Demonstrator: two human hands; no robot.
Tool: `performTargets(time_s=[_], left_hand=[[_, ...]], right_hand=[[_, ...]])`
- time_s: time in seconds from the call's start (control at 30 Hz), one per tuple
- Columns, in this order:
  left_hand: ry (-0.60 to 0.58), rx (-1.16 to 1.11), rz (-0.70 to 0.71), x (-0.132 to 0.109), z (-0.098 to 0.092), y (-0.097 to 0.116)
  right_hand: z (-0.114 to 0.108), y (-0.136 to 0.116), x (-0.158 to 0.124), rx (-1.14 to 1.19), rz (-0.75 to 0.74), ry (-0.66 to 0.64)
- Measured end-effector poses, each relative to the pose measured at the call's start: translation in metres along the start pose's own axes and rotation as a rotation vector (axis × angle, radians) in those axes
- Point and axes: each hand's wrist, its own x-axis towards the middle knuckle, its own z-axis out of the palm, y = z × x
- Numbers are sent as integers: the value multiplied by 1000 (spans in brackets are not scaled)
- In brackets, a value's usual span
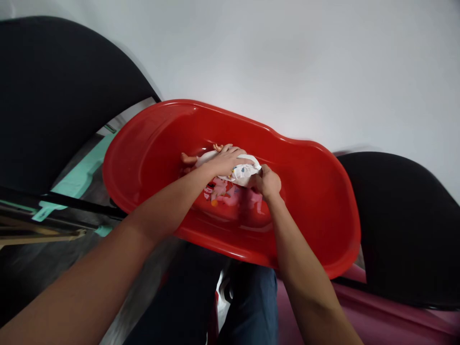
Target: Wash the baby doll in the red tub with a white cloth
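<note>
Fingers spread, my left hand [224, 162] rests flat on the doll [189, 158], while my right hand [266, 183] pinches its fingers together on the white diaper [241, 171] (its edge, as best I can see from here), both mid-way along the red plastic baby tub [316, 191].

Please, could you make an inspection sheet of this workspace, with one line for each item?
Surface: red plastic baby bathtub, resting over two black seats.
Job's things: baby doll lying in the tub, wearing a white diaper.
Clutter: mint-green piece beyond the tub.
Hands: left hand rests on the doll; right hand holds the diaper's edge.
Cables: nothing seen.
Surroundings: pale grey background, person's jeans, maroon fabric.
</note>
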Motion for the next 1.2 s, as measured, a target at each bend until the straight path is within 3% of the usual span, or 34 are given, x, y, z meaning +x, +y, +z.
performTargets(time_s=[0.13, 0.33, 0.47, 0.67, 0.77, 0.93, 1.07, 1.2], left_hand=[[52, 26, 22, -1, 2, 0], [95, 98, 10, 0, 18, 1], [134, 95, 28, 3, 26, 14], [20, 66, 159, 11, 44, 36], [-16, 16, 125, 15, 48, 37], [-53, -68, -37, 10, 29, 21], [-73, 33, -127, -8, 11, -5], [-50, 60, -278, -21, 5, -23]], right_hand=[[-8, -6, -7, 25, 47, -25], [-2, -3, -4, 69, 106, -26], [2, 5, 3, 162, 49, 6], [7, 15, 11, 286, -24, 7], [10, 17, 13, 304, -50, 29], [14, 19, 14, 329, -39, 46], [15, 19, 15, 333, 13, 32], [13, 16, 14, 325, 10, 29]])
